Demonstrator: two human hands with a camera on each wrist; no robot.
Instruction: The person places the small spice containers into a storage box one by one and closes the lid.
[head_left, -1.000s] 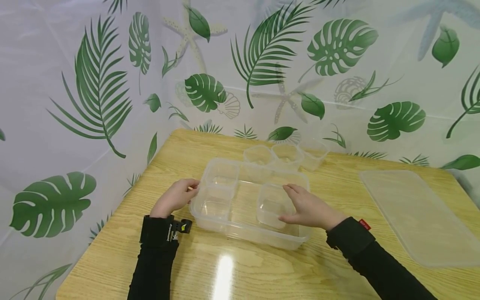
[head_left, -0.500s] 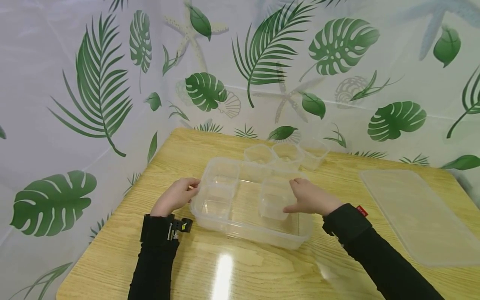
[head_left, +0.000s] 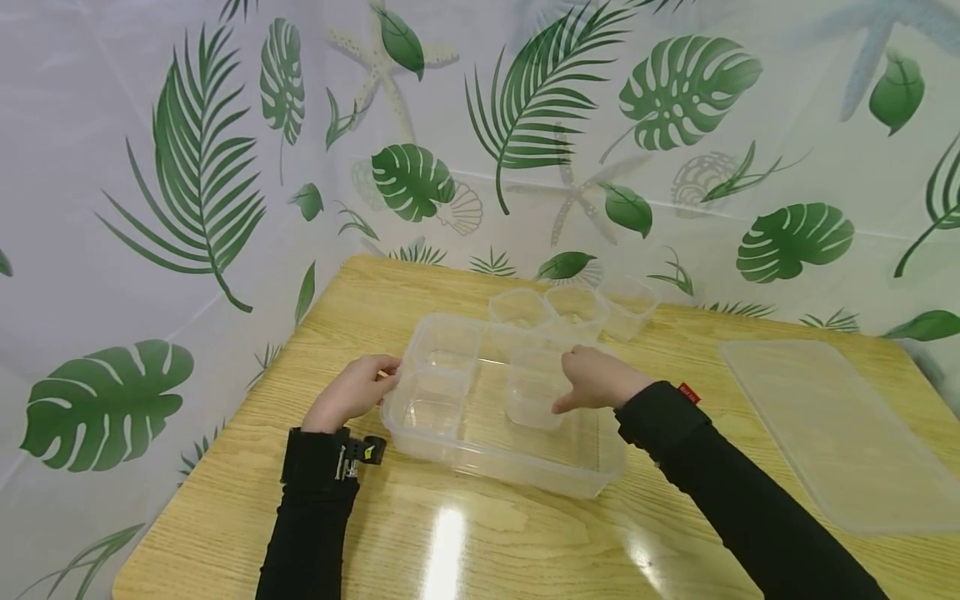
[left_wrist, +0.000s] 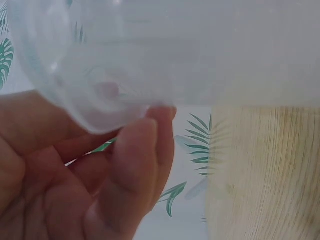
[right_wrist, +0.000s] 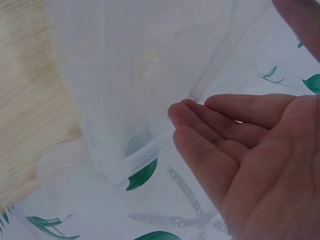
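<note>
A large clear plastic food box stands on the wooden table. Two small clear containers sit along its left side, a front one and a back one. My left hand holds the box's left end, with thumb and fingertips at the wall under the rim. My right hand grips another small container from its right side, thumb in front and fingers at its rim. That container is inside the outline of the box; whether it touches the bottom I cannot tell.
Behind the box, three more small clear containers stand in a row. A flat translucent lid lies on the table at the right. A leaf-patterned sheet hangs at the back and left.
My right hand first shifted back with the small container, then left, away from the box's right end. My left hand and the large box have stayed put.
</note>
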